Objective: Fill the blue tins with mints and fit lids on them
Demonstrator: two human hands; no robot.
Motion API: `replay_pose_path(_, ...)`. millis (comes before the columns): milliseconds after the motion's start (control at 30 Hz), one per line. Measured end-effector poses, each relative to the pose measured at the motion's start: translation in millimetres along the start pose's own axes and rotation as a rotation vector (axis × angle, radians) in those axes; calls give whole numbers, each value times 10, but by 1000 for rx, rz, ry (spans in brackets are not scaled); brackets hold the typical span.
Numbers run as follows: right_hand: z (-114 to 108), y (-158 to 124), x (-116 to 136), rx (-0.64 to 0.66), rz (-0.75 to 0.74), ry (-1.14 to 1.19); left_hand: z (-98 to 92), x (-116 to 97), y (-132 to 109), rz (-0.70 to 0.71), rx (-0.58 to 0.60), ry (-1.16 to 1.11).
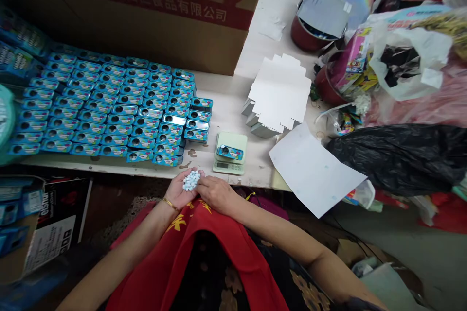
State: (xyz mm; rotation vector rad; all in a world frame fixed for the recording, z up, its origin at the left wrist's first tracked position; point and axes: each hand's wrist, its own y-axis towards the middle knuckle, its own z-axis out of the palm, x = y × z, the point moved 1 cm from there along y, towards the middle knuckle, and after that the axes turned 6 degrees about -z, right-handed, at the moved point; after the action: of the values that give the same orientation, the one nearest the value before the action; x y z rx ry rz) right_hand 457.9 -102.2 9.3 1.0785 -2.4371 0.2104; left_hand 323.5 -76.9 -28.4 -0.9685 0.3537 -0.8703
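My left hand (179,192) is cupped palm up just below the table edge, holding a heap of small pale blue candies (191,180). My right hand (216,193) lies against it, fingers bent and touching the candies. Just beyond the hands stands a small pale green scale (230,164) with one blue tin (230,153) lying on its platform. To the left, several rows of the same blue tins (109,107) cover the table.
A big cardboard box (146,14) stands behind the tins. White flat cartons (279,92) and a white sheet (314,170) lie to the right, beside red pots (310,34), plastic bags (408,63) and a black bag (401,155). Boxes (22,214) sit low at left.
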Motion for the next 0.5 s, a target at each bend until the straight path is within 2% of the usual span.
replay_pose_path(167, -79, -134, -47, -125, 18, 73, 53, 60, 11, -43, 14, 43)
replay_pose_path(233, -163, -153, -162, -242, 45, 79, 61, 67, 9, -25, 16, 30)
replay_pose_path(333, -305, -114, -448, -400, 173, 31, 61, 66, -5, -1, 9, 15)
replay_pose_path(400, -365, -45, -653, -406, 237, -27, 61, 65, -18, 5, 2, 15)
replay_pose_path(500, -368, 52, -885, -260, 226, -126, 64, 66, -31, 4, 4, 13)
